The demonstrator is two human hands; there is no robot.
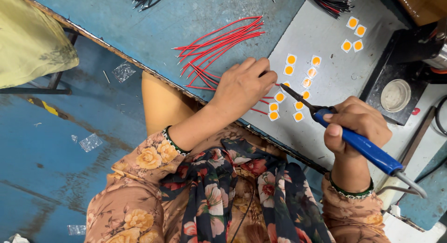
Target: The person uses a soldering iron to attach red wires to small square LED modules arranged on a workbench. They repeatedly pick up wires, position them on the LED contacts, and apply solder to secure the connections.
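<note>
My right hand [357, 124] grips a blue-handled soldering iron [363, 147]; its dark tip points left toward a cluster of small white squares with orange round centres [298, 104] on a grey metal plate [326, 70]. My left hand [242, 87] rests palm down at the plate's left edge, fingers curled and pressing on thin red wires [219, 40] that fan out over the blue table [186, 14]. The fingertips sit beside one of the orange squares [279, 97], a finger's width from the iron's tip.
More orange squares [353, 34] lie at the plate's far right. A black stand with a round grey sponge tin [395, 95] sits right of the plate. Bundles of black and red wires [333, 0] lie at the table's far edge. Blue floor [46, 168] and a yellow cloth [28, 35] lie to the left.
</note>
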